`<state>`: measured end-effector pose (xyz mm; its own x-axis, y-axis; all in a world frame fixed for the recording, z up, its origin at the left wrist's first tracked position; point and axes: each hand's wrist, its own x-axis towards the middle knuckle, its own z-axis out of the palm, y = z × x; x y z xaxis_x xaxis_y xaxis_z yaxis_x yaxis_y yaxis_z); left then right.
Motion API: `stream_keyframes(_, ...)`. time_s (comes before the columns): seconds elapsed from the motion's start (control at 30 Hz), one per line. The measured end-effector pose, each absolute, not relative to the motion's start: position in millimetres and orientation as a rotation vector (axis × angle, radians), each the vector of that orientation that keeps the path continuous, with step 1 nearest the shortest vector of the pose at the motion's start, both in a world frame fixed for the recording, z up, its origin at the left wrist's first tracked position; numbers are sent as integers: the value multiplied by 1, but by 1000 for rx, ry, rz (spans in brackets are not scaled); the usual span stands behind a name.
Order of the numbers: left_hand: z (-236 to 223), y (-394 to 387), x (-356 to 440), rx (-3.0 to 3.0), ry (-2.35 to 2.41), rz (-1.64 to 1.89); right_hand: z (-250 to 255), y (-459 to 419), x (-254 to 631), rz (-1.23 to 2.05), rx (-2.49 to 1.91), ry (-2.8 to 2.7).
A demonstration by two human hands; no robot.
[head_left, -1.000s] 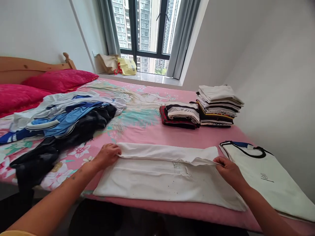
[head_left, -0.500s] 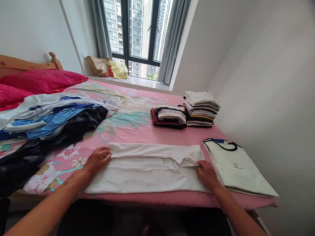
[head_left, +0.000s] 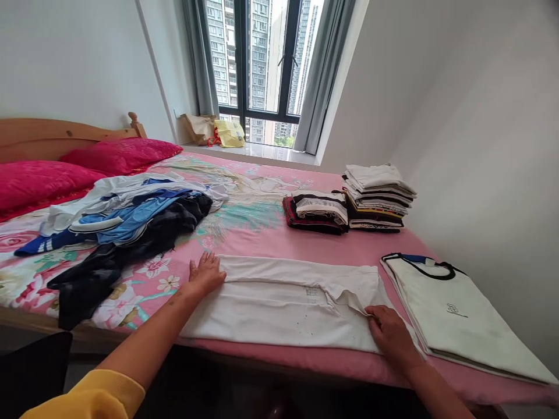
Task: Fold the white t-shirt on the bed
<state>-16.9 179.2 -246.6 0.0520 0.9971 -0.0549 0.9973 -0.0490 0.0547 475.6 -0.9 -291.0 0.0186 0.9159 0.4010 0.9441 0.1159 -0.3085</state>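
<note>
At far left, smooth wooden headboard (head_left: 52, 135) behind plump, creased magenta pillows (head_left: 39, 181). Next, limp, rumpled heap of clothes (head_left: 126, 218) in white, blue and black, near the left forearm. Underneath, bed (head_left: 248, 241) spread with pink flowered cloth. Left grip (head_left: 208, 273) slack, fingers spread flat on the left end of white garment (head_left: 262, 317). Laid along the bed's near edge, between both hands: soft-looking fabric, long rectangle, upper strip folded over, puckered towards the right, dotted with dark specks. Farther back, low stack of folded clothes (head_left: 317, 212) with red check, just beside taller layered stack (head_left: 379, 195). Right grip (head_left: 390, 330) closed, pinching a loose edge of the garment. Crowding the right end: flat pale shirt (head_left: 463, 314) with black collar
</note>
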Motion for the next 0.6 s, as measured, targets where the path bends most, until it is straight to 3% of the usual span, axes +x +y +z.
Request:
stream_keyframes(0.17,-252,175,-12,2389,1848,14,-302,-2,469,-136,-1787,-1786)
stream_keyframes(0.33,-250,173,13,2442,1875,100,-300,-2,459,-185,-1762,-1712)
stream_keyframes(0.47,-240,152,82,2649,1344,463,-295,-4,455,-184,-1758,-1651)
stream_keyframes(0.6,-240,119,176,2651,934,494,-292,-3,457,-159,-1733,-1621)
